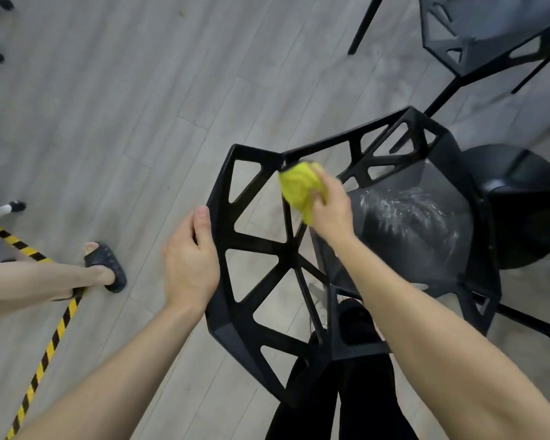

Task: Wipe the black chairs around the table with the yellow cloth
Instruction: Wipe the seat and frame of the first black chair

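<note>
The chair (286, 249) is standing directly below the camera: matte black, rigid, its backrest an open lattice of triangular cut-outs meeting at a hub. The seat (410, 223) is showing whitish wet streaks. The right hand (329, 208) is gripping the cloth (300, 188), a bunched, soft, bright yellow wad, and pressing it against the backrest's upper inner edge. The left hand (189, 258) is holding the backrest's left rim, thumb lying along the edge, fingers curling behind it. A second chair (489, 33), same faceted form, is standing upper right. The floor (108, 106) is showing pale grey wood-grain planks; striped tape (50, 344) is crossing it at left.
</note>
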`<state>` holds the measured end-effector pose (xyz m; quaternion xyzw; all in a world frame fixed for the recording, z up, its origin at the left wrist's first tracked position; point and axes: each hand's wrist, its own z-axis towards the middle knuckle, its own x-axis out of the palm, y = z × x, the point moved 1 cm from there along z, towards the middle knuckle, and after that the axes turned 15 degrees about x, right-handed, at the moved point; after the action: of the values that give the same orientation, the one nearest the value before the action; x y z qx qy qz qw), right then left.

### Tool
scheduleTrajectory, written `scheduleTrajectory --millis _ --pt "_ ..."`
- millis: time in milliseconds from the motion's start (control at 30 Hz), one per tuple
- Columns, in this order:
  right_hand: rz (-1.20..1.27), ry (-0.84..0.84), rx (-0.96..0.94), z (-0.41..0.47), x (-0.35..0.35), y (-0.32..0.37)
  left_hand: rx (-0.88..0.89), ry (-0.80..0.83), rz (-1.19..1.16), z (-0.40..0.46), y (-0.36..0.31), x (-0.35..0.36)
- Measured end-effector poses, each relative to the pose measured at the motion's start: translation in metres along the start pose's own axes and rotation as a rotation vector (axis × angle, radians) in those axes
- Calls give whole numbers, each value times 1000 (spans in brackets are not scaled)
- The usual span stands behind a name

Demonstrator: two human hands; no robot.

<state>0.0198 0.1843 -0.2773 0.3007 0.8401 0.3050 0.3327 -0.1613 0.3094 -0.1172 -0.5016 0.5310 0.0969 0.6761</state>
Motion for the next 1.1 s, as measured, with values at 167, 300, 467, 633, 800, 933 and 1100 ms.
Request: scheduleTrajectory --millis 167,300,467,633,800,933,1100 --pt "2 12 -167 14 33 38 -23 8 14 2 1 2" --pt "-147 170 1 -80 32 -78 -9 -5 19 3 3 2" --pt "-119 176 267 -100 26 -84 -5 14 25 3 4 3" --pt "83 236 -237 -150 48 11 -58 16 -2 5 7 2" --pt "-128 187 135 -108 30 -79 -80 8 -30 5 1 0" --pt "-31 155 105 -143 41 -29 -62 -6 -31 7 -1 1" --pt "52 315 -230 -174 27 -5 -33 12 -55 8 4 1"
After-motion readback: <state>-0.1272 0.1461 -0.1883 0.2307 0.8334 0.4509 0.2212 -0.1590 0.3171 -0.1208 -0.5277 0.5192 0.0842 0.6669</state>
